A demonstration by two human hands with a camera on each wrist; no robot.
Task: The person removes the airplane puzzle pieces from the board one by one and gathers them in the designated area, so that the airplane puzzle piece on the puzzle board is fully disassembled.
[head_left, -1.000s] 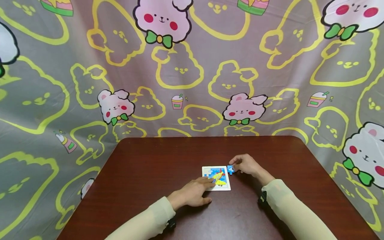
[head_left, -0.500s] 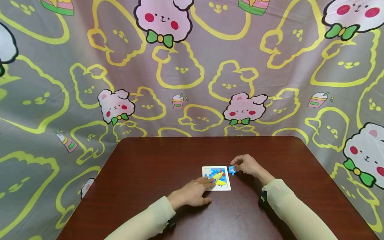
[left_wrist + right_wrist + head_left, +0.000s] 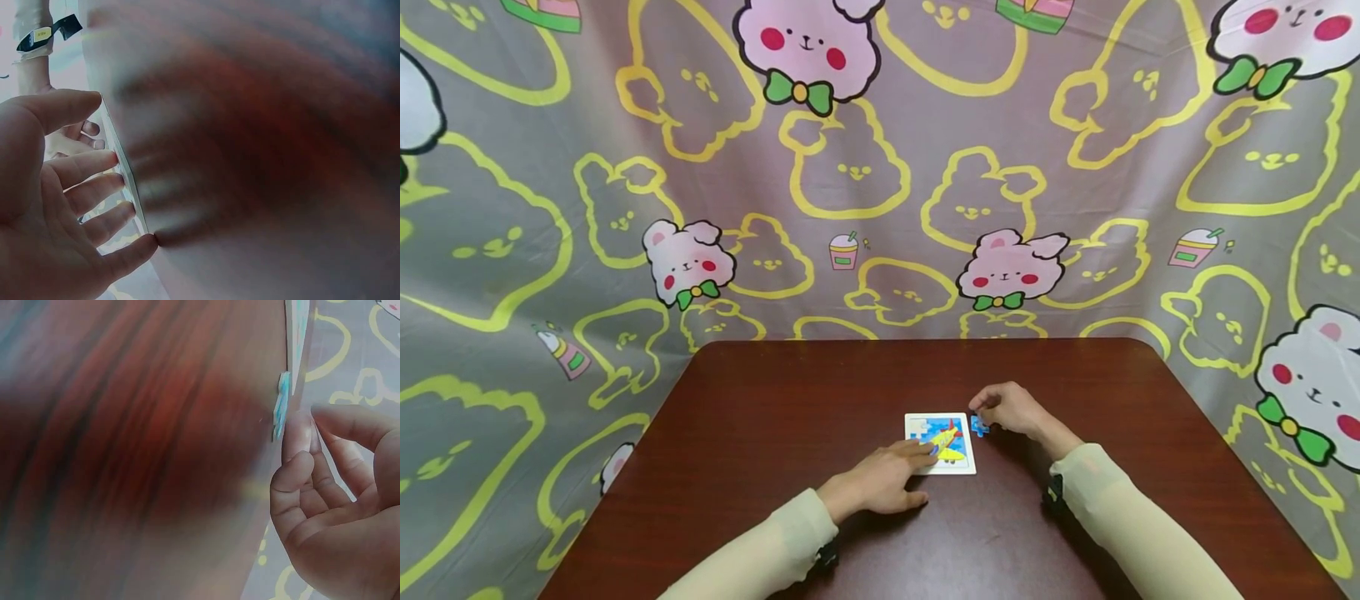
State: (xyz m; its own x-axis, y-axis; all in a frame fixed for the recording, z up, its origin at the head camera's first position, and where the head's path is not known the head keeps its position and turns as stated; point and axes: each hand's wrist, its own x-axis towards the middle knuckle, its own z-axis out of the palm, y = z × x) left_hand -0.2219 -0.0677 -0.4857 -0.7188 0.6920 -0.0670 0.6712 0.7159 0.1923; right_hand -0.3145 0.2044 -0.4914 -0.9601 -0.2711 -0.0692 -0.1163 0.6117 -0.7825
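A white-framed puzzle board [image 3: 968, 454] with a yellow plane picture lies on the table, a pale patch showing at its upper left. Flat fingers of the left hand [image 3: 883, 481] rest on its left part; the left wrist view shows that hand [image 3: 75, 194] spread along the board's edge [image 3: 132, 181]. Just right of the board is a blue puzzle piece [image 3: 980, 427]. The right hand [image 3: 1011, 410] has bent fingers at this piece. In the right wrist view its fingertips [image 3: 306, 415] are beside the piece [image 3: 282, 406] without a visible pinch; exact contact is unclear.
The dark red-brown table [image 3: 790, 392] has rounded far corners. Behind and beside it hangs a grey cloth [image 3: 917, 200] with yellow outlines and rabbit faces. A dark band [image 3: 1056, 492] sits at the right wrist, and another [image 3: 827, 553] at the left.
The blue piece has shifted and turned slightly beside the board, with small movements of the right fingers, which now cover its upper edge more. The left hand stays on the board.
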